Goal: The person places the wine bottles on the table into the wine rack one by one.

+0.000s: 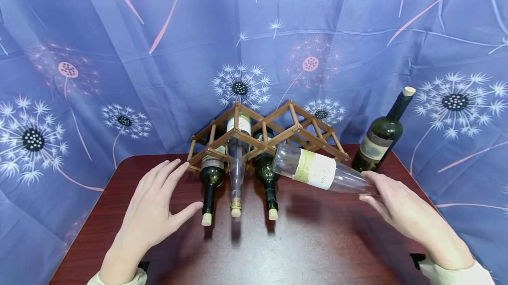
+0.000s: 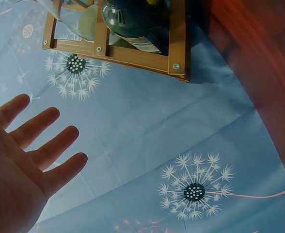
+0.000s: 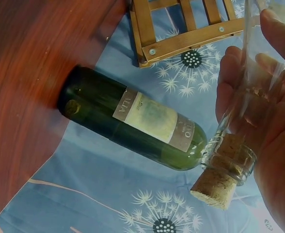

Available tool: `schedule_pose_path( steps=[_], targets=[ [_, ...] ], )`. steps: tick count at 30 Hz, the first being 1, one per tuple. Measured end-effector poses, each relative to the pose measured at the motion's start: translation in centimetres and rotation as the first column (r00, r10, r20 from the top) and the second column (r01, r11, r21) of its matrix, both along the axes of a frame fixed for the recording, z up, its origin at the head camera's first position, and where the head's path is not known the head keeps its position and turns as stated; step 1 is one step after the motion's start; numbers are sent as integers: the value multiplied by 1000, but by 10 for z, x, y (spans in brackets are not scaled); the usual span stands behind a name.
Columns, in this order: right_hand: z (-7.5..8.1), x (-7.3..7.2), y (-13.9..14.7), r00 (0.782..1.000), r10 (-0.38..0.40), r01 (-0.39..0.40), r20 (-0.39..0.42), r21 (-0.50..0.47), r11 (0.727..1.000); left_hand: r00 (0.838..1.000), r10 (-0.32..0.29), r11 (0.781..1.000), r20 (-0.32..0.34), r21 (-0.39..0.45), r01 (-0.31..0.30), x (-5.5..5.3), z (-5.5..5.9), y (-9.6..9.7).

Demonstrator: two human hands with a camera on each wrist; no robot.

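Observation:
My right hand (image 1: 405,208) grips a clear glass bottle (image 1: 345,180) by its neck. The bottle lies tilted in the air, base toward the wooden wine rack (image 1: 295,128), with a white and yellow-green label; its cork (image 3: 215,187) shows in the right wrist view. Whether its base touches the rack cannot be told. In the rack lie a dark green bottle (image 1: 212,172), a clear bottle (image 1: 237,174) and another dark bottle (image 1: 266,170), necks toward me and corked. Left of the rack, my left hand (image 1: 152,205) hovers with fingers spread, holding nothing.
A corked dark green bottle (image 1: 379,137) stands upright at the table's back right corner, just beyond my right hand. The reddish-brown table (image 1: 254,254) ends at a blue dandelion-print cloth (image 1: 178,55) hanging behind and at both sides.

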State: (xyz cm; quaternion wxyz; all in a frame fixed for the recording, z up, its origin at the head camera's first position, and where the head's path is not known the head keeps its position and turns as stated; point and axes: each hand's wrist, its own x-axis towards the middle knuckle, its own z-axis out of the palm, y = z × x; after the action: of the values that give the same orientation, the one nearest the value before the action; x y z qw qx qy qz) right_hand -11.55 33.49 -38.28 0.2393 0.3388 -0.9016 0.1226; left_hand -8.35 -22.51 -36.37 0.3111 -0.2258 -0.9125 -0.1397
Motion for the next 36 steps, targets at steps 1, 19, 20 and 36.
schedule_pose_path(
  steps=[1,19,20,36],
  targets=[
    [-1,0,1,1000,0,0,-2,0,1000,1000,5,1000,6,-2,-5,0,0,-1],
    [-6,-4,9,995,-80,80,56,15,997,999,38,999,33,-18,-38,1,-3,-6],
    [-6,-3,9,995,-83,82,55,17,996,999,39,999,33,-18,-39,1,-3,-6],
    [-10,-2,11,990,-118,116,76,27,993,998,47,999,36,-20,-47,1,-2,-9]
  ],
)
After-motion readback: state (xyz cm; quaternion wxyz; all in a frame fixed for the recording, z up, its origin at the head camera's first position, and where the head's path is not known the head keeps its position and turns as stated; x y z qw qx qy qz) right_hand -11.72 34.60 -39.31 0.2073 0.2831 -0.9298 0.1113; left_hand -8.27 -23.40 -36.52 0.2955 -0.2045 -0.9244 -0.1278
